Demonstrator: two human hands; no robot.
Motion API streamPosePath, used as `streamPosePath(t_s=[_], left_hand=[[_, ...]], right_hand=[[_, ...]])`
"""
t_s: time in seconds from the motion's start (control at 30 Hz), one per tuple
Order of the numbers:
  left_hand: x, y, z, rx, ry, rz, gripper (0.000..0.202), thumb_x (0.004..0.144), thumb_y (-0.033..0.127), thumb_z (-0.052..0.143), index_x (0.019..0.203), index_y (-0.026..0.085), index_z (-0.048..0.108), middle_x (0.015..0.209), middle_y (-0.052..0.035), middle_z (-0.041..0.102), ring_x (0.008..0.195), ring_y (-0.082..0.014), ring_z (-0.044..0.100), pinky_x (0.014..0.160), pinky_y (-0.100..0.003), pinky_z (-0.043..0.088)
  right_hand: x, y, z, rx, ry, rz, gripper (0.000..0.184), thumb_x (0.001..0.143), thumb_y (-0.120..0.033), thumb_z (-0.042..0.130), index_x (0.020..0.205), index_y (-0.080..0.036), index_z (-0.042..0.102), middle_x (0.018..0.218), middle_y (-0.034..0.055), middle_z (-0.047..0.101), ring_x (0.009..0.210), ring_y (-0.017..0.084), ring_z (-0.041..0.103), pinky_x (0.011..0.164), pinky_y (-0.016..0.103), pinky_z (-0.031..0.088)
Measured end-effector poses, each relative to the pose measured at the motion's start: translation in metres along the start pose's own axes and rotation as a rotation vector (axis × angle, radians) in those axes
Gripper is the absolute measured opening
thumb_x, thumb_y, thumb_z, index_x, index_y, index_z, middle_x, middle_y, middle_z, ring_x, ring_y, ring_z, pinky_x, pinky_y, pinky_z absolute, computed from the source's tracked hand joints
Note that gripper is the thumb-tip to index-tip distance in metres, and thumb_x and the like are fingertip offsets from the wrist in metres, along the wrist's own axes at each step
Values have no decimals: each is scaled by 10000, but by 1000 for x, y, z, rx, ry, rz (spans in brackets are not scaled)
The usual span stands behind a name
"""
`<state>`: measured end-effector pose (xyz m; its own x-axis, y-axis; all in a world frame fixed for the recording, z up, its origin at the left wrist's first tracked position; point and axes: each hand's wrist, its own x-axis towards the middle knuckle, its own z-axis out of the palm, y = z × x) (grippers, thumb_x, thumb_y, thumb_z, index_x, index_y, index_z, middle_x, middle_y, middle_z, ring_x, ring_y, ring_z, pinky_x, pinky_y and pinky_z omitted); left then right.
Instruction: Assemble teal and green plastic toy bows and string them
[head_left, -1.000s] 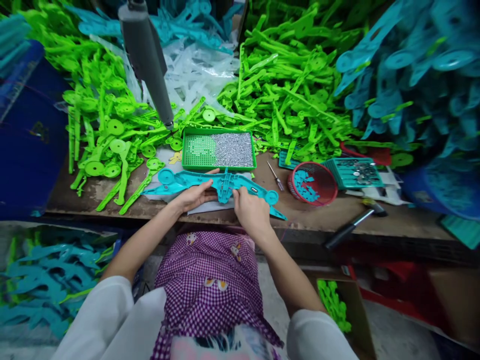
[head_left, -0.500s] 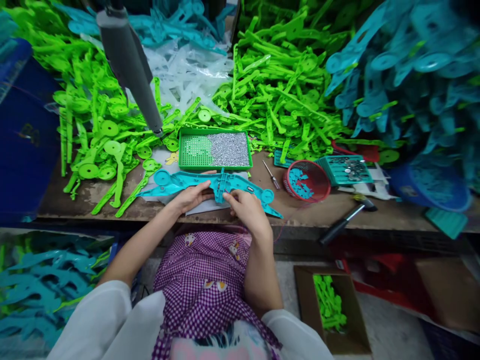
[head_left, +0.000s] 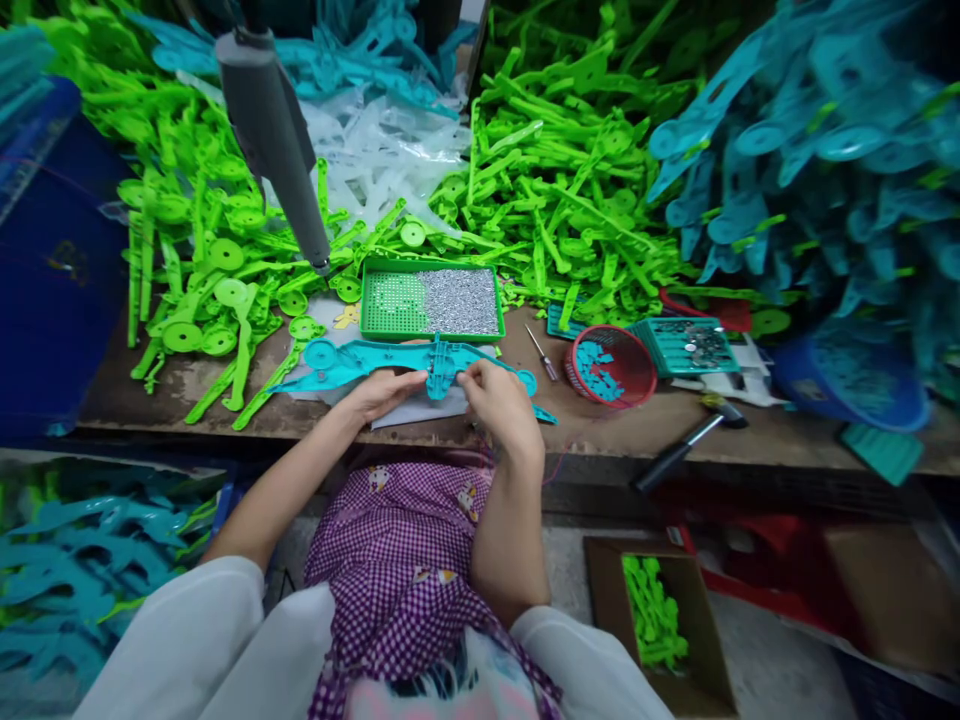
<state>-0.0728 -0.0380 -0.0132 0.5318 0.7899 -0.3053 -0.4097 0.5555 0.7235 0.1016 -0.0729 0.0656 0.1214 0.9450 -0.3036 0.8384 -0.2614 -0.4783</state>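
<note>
A long blue plastic part (head_left: 345,362) with a round disc near each end lies across the table edge in front of me. My left hand (head_left: 384,392) is closed on its lower edge, left of the ribbed crosspiece in the middle. To the right of that crosspiece, my right hand (head_left: 495,395) has its thumb and fingers pinched together at the part; whatever is between the fingertips is too small to make out. Just behind the part sits a green tray (head_left: 367,325) holding many small silver metal pieces (head_left: 461,300).
A grey power screwdriver (head_left: 281,150) hangs at the upper left. Green plastic pieces (head_left: 577,180) pile up behind. On the right are a screwdriver (head_left: 544,355), a red basket (head_left: 637,380) of blue bits, a teal tray (head_left: 667,355) and a black-handled hammer (head_left: 675,455).
My right hand has drawn slightly right and up from the crosspiece, fingers now pinched. The left thumb has lowered beside the crosspiece. The blue part has shifted slightly left.
</note>
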Motion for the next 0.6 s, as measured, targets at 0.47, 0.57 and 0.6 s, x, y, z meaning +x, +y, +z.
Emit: streamPosePath(t_s=[0.47,0.57,0.6], left_hand=[[-1,-1,-5,99,-49,-72,299,650,307,826,887,145,742,954,-76,750,1050,-255,636,1042,-435,370],[-2,-2,-1,114,-4,-3,318,662,306,818,921,142,735,967,-84,746,1040,-264,640,1013,-438,395],[-2,-3,0,122,11,20,326,665,305,816,935,142,732,981,-86,743,1042,-265,639,1007,-436,401]], right_hand=[[-5,32,45,192,278,-352,257,945,-338,418,961,-179,620,969,107,696,912,210,639,808,315,459],[0,29,46,138,270,-355,256,951,-324,415,935,-175,623,969,118,698,926,220,641,810,321,461],[1,28,44,127,264,-357,249,950,-318,421,940,-172,622,968,121,696,926,221,641,807,321,462]])
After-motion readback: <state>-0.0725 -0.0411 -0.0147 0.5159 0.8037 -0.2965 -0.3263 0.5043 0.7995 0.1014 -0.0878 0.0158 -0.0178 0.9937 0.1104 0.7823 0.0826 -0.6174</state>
